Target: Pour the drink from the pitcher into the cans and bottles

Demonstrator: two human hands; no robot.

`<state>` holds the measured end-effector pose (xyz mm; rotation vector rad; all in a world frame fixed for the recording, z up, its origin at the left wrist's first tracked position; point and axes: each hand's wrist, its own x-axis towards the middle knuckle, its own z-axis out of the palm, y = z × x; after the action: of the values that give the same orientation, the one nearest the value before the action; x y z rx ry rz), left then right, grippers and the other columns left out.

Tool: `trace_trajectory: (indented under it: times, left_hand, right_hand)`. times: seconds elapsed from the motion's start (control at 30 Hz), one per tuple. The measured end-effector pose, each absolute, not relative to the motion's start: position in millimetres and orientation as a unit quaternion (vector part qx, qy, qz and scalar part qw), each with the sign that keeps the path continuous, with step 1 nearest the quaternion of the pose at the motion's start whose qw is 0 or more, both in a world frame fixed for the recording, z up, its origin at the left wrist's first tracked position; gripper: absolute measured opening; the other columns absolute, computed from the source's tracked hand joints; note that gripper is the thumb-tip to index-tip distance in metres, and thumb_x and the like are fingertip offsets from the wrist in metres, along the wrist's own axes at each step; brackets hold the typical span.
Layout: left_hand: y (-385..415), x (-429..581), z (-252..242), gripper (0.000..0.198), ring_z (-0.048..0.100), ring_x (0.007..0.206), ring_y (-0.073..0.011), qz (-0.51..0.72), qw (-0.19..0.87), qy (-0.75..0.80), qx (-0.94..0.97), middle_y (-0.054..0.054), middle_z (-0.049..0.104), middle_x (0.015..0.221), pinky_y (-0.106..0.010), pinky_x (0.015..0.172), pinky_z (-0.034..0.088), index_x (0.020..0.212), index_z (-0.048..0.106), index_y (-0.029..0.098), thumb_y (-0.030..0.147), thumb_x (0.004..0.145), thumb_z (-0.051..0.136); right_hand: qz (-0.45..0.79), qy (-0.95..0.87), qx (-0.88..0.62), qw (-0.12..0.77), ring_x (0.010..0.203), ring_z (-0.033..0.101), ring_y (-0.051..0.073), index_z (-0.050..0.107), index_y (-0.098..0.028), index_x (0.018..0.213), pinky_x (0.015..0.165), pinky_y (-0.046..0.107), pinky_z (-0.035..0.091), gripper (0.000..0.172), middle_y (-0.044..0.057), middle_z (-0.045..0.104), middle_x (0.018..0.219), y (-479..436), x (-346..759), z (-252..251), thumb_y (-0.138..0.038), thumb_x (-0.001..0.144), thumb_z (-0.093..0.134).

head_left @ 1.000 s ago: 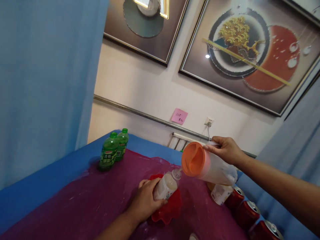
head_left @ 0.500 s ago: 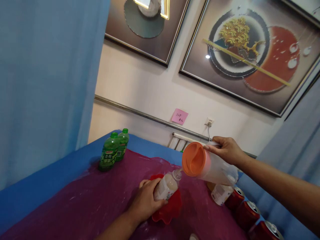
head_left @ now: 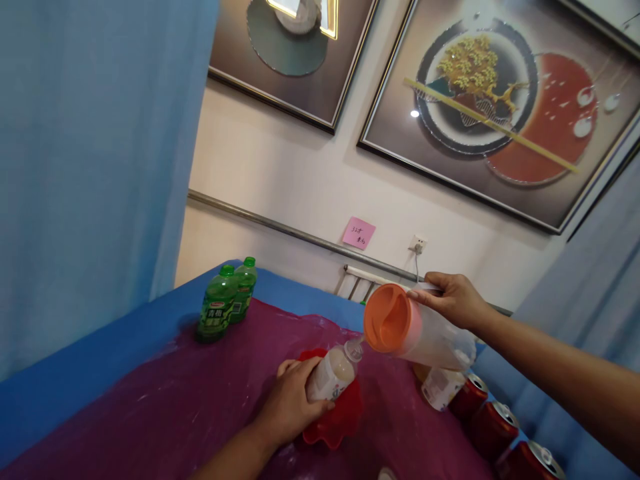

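My left hand (head_left: 290, 400) is wrapped round a clear bottle (head_left: 331, 377) with a white label, tilted to the right over a red scalloped bowl (head_left: 345, 417). Pale cloudy liquid is inside the bottle, and its mouth is uncapped. By its handle, my right hand (head_left: 453, 300) grips a translucent pitcher (head_left: 435, 340) with an orange lid (head_left: 387, 319). The pitcher lies nearly on its side, spout toward the bottle's mouth. A thin stream seems to run between spout and mouth. Pale liquid lies along the pitcher's lower side.
Two green bottles (head_left: 217, 307) stand at the back left of the purple-covered table (head_left: 165, 407). On the right are a white-labelled container (head_left: 443, 388) and several red cans (head_left: 495, 427). A blue curtain (head_left: 100, 153) hangs at left; a metal rail (head_left: 280, 229) crosses the wall.
Both hands, the bottle and the pitcher hold almost the same positions. The liquid in the bottle looks about level with before; only a slight shift of the camera shows.
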<state>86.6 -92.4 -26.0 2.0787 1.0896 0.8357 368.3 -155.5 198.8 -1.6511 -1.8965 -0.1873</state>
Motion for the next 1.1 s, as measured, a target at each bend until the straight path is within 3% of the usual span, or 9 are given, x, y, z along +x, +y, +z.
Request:
trace_trajectory:
  times: [1.1]
  left_hand:
    - [-94.7,86.6,-22.3,0.068,0.055,0.118,-0.0312,0.321,0.320,0.416,0.788,-0.006,0.072,0.120,-0.042,0.107,0.036,0.125,0.066,0.023,0.025,0.058,0.079]
  right_hand:
    - [-0.078,-0.712,-0.632,0.296,0.053,0.025,0.010,0.034,-0.023,0.056,0.047,0.023,0.020,0.067,-0.006,0.025,0.055,-157.8,367.5,198.2,-0.082,0.074,0.059]
